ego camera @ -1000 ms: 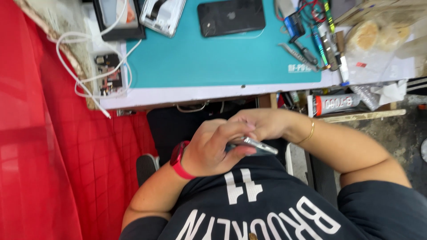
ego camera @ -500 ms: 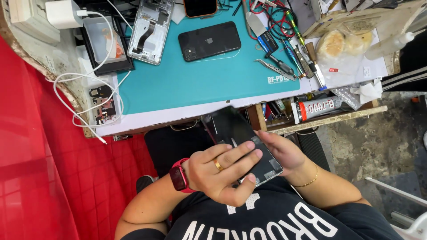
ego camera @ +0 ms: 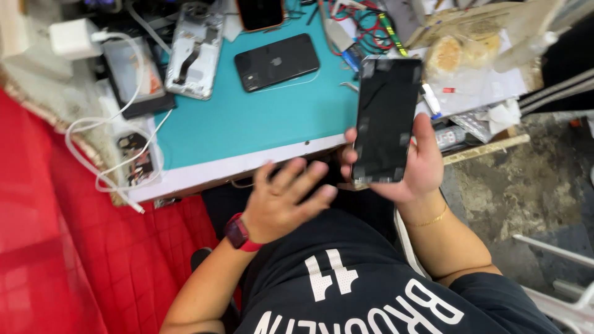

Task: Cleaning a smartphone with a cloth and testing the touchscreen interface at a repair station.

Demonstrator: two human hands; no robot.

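My right hand grips a black phone screen panel from below and holds it upright over the front edge of the teal work mat. My left hand, with a red watch on its wrist, hovers just left of the panel with fingers spread and nothing in it. A black phone lies face down on the mat behind the hands. An opened silver phone frame rests at the mat's far left.
A white charger and white cable trail over the table's left edge by the red cloth. Tools and red wires crowd the back right. Papers and a wrapped bun sit at the right.
My right hand has lifted the screen panel from my lap up to the table edge. My left hand has let go of it and opened.
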